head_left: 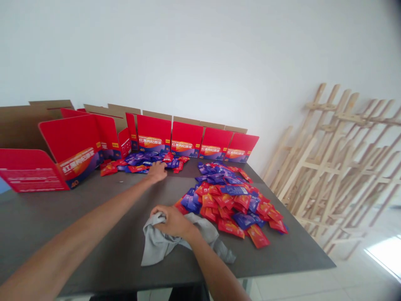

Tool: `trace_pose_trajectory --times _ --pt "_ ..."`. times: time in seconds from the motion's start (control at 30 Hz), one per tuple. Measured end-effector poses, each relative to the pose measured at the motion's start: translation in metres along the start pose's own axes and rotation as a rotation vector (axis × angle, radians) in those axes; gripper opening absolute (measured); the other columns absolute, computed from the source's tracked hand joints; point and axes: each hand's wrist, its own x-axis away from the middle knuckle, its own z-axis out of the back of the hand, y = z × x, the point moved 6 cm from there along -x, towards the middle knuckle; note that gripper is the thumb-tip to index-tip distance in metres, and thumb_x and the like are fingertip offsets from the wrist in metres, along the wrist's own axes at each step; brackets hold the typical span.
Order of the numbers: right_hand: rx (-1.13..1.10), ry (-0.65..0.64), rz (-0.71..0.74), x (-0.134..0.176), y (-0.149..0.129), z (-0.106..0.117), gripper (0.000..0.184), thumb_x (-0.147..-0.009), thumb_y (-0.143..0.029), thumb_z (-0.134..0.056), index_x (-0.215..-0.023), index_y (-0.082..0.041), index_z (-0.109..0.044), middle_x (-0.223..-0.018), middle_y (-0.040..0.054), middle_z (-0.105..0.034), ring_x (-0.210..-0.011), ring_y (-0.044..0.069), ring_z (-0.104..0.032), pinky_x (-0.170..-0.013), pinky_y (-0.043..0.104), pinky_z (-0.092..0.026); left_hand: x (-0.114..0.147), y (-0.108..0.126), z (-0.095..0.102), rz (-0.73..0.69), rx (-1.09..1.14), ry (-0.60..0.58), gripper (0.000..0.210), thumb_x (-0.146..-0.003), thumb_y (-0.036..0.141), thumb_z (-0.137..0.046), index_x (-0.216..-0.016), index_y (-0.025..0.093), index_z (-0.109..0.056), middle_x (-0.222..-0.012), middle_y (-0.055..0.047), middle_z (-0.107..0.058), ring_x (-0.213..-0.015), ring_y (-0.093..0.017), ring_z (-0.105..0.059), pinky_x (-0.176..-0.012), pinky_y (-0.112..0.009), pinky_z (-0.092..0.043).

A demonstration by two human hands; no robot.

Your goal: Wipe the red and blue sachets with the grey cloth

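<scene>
The crumpled light-grey cloth (158,246) lies gripped under the right hand (173,221); the left hand (157,172), grip indeterminable, is at the far pile of flat red-and-purple packets (138,159).

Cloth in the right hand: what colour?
The cloth is light grey, with no printed pattern visible; best seen in the head view.

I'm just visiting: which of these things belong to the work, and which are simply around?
Seemingly part of the work:
gray cloth, gripped by the right hand
far packets, where the left hand is
near packets, heaped beside the cloth
red boxes, probably, printed in similar colours

Apparently just around:
wooden frames, clustered at the right
blue patch at the left edge, identity unclear
</scene>
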Motion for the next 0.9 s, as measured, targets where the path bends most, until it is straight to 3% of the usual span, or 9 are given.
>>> trace_pose_trajectory --times 0.17,0.33,0.47,0.67,0.8,0.9 --pt "0.012 0.000 -0.031 0.001 0.002 0.000 0.027 -0.073 -0.009 -0.062 -0.096 -0.022 -0.064 -0.080 -0.0053 -0.063 -0.071 0.009 -0.057 -0.068 0.017 -0.043 0.002 -0.087 0.051 0.146 -0.242 0.186 0.048 -0.077 0.021 -0.063 -0.121 0.006 -0.054 -0.136 -0.027 -0.048 -0.132 -0.046 -0.036 -0.103 -0.055 -0.036" --pt "-0.006 -0.009 -0.036 0.001 0.001 0.000 0.027 -0.073 -0.009 -0.061 -0.096 -0.021 -0.064 -0.081 -0.0048 -0.063 -0.072 0.009 -0.057 -0.069 0.017 -0.043 -0.004 -0.128 0.059 0.191 -0.320 0.180 0.049 -0.079 0.026 -0.063 -0.125 0.014 -0.049 -0.133 -0.024 -0.054 -0.127 -0.045 -0.045 -0.095 -0.054 -0.043" --pt "-0.006 0.003 -0.029 0.000 0.001 0.001 0.027 -0.073 -0.009 -0.061 -0.096 -0.022 -0.063 -0.082 -0.0048 -0.063 -0.073 0.010 -0.057 -0.070 0.018 -0.043 -0.009 -0.130 0.051 0.146 -0.360 0.138 0.058 -0.083 0.029 -0.058 -0.133 0.006 -0.043 -0.132 -0.028 -0.054 -0.127 -0.041 -0.047 -0.100 -0.049 -0.041" --pt "-0.001 -0.005 -0.044 0.001 0.000 0.001 0.026 -0.073 -0.009 -0.060 -0.096 -0.022 -0.064 -0.084 -0.0043 -0.064 -0.075 0.010 -0.058 -0.071 0.018 -0.044 0.002 -0.102 0.043 0.088 -0.486 0.153 0.075 -0.080 0.045 -0.059 -0.138 0.002 -0.039 -0.134 -0.032 -0.049 -0.128 -0.045 -0.043 -0.098 -0.052 -0.040" --pt "-0.008 -0.005 -0.035 0.001 0.000 0.001 0.027 -0.073 -0.009 -0.060 -0.096 -0.021 -0.063 -0.083 -0.0045 -0.063 -0.073 0.009 -0.057 -0.070 0.018 -0.043 0.014 -0.085 0.039 0.142 -0.560 0.104 0.086 -0.075 0.053 -0.061 -0.140 0.001 -0.039 -0.130 -0.032 -0.054 -0.125 -0.045 -0.047 -0.094 -0.050 -0.043" --pt "-0.002 -0.011 -0.040 0.001 0.001 0.000 0.027 -0.073 -0.009 -0.059 -0.097 -0.021 -0.063 -0.083 -0.0046 -0.063 -0.072 0.009 -0.056 -0.069 0.018 -0.043 0.023 -0.086 0.039 0.253 -0.499 0.010 0.089 -0.074 0.059 -0.059 -0.139 0.000 -0.044 -0.129 -0.032 -0.057 -0.122 -0.045 -0.052 -0.094 -0.049 -0.044"
